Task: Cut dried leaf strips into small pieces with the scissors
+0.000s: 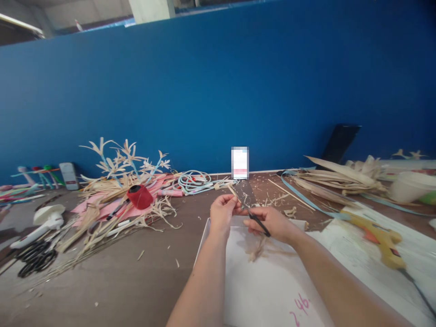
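My left hand pinches a narrow strip of dried husk, its pale end sticking up past the fingertips. Black-handled scissors are in my right hand, the blades pointing up and left to the strip. Both hands are close together over the far edge of a white box lid with pink handwriting. A tuft of husk scraps lies on the lid just below the scissors. Whether the blades touch the strip is too small to tell.
Husk flowers, a red thread spool and black scissors lie on the left. A yellow glue gun rests on paper at the right, near piled husks. A blue partition stands behind.
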Available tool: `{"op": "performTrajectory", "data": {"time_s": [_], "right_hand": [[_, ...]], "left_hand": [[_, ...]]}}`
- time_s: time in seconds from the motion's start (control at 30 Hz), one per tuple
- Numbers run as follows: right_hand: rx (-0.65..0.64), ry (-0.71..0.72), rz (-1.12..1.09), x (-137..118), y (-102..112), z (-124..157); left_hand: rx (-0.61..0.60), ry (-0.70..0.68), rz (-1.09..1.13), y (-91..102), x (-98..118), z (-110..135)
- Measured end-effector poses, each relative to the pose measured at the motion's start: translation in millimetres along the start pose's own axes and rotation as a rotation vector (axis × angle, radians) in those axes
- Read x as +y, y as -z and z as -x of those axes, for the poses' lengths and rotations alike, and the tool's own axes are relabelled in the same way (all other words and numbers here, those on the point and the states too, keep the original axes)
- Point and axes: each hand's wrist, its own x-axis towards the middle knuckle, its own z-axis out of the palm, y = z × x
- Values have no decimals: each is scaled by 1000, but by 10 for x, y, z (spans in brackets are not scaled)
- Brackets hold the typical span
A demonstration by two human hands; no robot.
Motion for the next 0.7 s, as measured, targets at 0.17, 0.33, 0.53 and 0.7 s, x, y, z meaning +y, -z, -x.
{"op": "performTrajectory", "data": {"time_s": [0.17,0.33,0.53,0.7], "right_hand": [[25,-3,2,-8,-5,-3],[42,-24,16,-23,11,-2],[2,9,-13,-2,0,2],[15,12,14,24,-9,-12]], "left_hand": [[-21,-40,-2,11,-18,-1],[-28,-61,-12,4,-10,7],[-28,-72,-35,0,-7,7],[-6,-49,-54,12,-20,0]]}}
